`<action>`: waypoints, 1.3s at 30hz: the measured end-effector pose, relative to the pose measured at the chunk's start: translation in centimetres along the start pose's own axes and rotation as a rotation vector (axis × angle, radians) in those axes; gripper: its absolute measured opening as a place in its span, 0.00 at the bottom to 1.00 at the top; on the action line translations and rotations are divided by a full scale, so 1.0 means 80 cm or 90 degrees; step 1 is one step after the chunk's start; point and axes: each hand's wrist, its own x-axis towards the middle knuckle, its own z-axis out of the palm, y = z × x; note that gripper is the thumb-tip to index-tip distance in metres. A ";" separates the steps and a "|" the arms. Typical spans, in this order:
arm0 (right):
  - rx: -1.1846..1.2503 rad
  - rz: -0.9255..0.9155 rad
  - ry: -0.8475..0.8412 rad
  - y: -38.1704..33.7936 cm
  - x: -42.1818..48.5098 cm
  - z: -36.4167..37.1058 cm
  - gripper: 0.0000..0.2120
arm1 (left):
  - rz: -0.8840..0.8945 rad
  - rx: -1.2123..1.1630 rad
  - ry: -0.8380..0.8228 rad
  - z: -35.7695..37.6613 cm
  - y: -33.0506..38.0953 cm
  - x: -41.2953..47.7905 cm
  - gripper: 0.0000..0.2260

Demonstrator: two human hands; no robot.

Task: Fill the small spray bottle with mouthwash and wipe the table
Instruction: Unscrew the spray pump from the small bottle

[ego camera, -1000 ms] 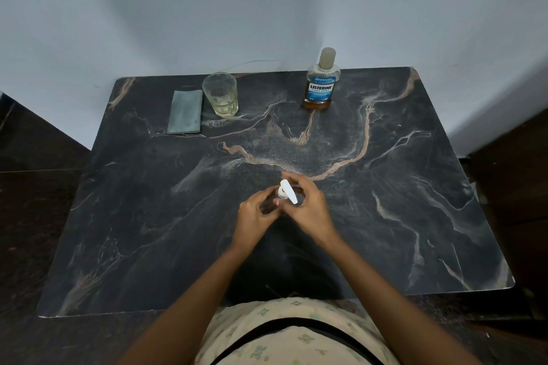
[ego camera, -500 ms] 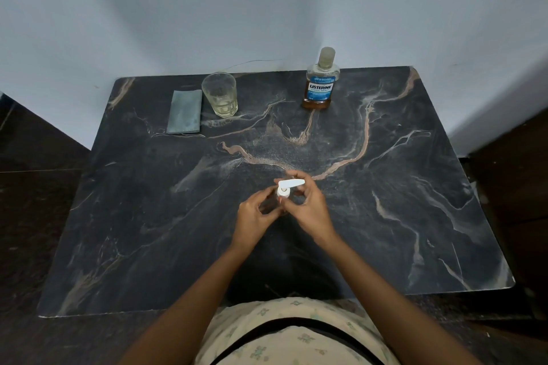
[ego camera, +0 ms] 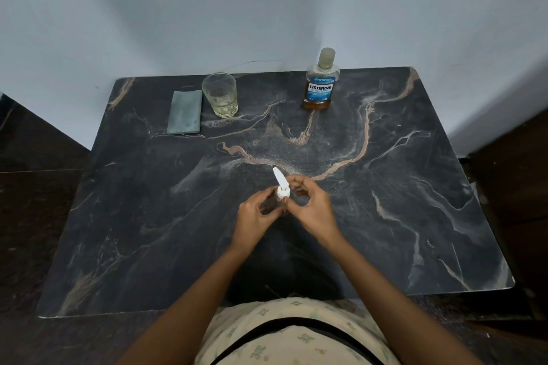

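Note:
A small spray bottle with a white nozzle top (ego camera: 281,185) is held over the middle of the dark marble table (ego camera: 415,201). My left hand (ego camera: 255,216) grips the bottle's body, which is mostly hidden by the fingers. My right hand (ego camera: 311,207) pinches the white collar of the spray top; the nozzle points up and to the far left. The mouthwash bottle (ego camera: 321,84), capped, with a blue label and amber liquid low inside, stands at the far edge. A folded grey-green cloth (ego camera: 184,112) lies at the far left.
A clear glass (ego camera: 221,95) with a little pale liquid stands beside the cloth on its right. The table backs onto a pale wall. Dark floor surrounds it, and a dark cabinet (ego camera: 516,187) stands to the right.
The white nozzle has turned: it pointed down-right, then right, and now points up-left. My right-hand fingers have shifted around the spray top. Both hands stay in the same spot.

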 end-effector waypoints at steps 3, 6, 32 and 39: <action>-0.035 -0.023 -0.005 -0.003 0.001 0.000 0.20 | -0.004 -0.010 -0.003 0.000 0.000 -0.001 0.22; -0.112 -0.054 0.002 -0.005 0.007 0.003 0.18 | -0.012 -0.009 -0.006 -0.001 0.000 -0.001 0.20; 0.169 -0.037 0.172 -0.083 0.007 -0.078 0.12 | -0.021 -0.013 0.014 0.000 0.010 -0.005 0.23; 0.213 0.054 0.313 -0.033 -0.009 -0.105 0.16 | -0.028 -0.010 0.013 0.002 0.008 -0.005 0.23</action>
